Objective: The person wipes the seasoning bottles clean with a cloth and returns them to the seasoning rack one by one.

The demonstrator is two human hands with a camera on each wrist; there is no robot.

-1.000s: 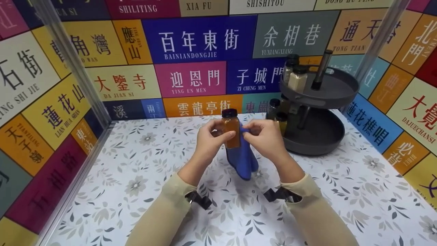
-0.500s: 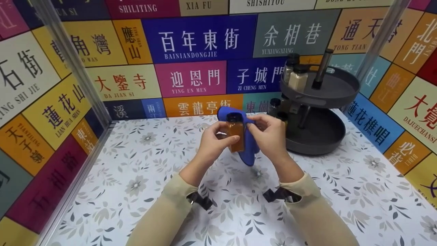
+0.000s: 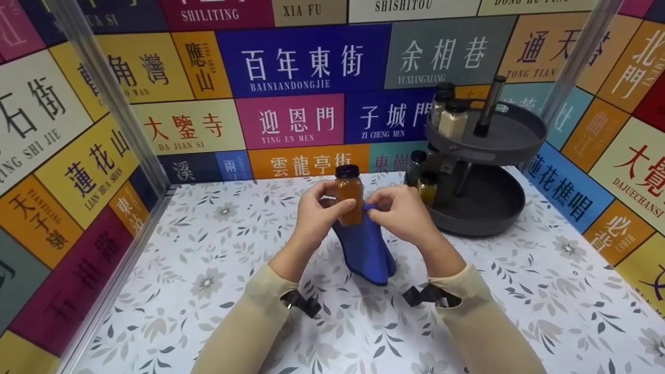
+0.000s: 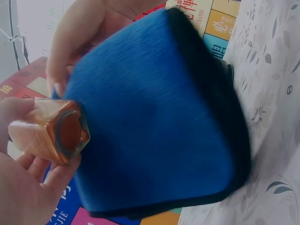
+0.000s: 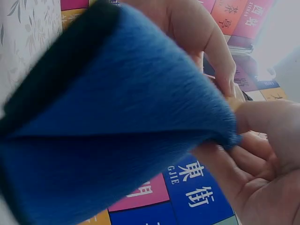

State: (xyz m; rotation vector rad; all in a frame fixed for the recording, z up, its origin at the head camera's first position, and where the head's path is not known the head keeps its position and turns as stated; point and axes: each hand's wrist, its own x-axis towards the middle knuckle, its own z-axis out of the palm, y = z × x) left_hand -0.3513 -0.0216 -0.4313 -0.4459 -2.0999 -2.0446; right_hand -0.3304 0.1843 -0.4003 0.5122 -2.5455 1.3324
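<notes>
A glass jar of orange-brown powder [image 3: 349, 195] with a black lid stands upright in my left hand [image 3: 318, 210], held between thumb and fingers above the table. Beside it, my right hand [image 3: 402, 212] pinches a blue cloth [image 3: 365, 249] by its upper edge. The cloth hangs down in folds behind and below the jar. In the left wrist view the jar's base [image 4: 70, 131] faces the camera, with the dark-edged cloth [image 4: 150, 112] next to it. From the right wrist, the cloth [image 5: 117, 108] covers much of the view and hides the jar almost wholly.
A dark two-tier round rack [image 3: 480, 213] stands at the back right. Its upper tier bears jars with black lids, among them one of pale powder [image 3: 453, 122]. More jars, including a yellowish one [image 3: 427, 189], sit on the lower tier. Sign-printed walls [image 3: 311, 62] enclose the floral tabletop [image 3: 208, 311].
Half a second ago the cloth was raised behind the jar's lid; now it hangs lower. The jar has risen slightly and shifted left, and my right hand has come down a little.
</notes>
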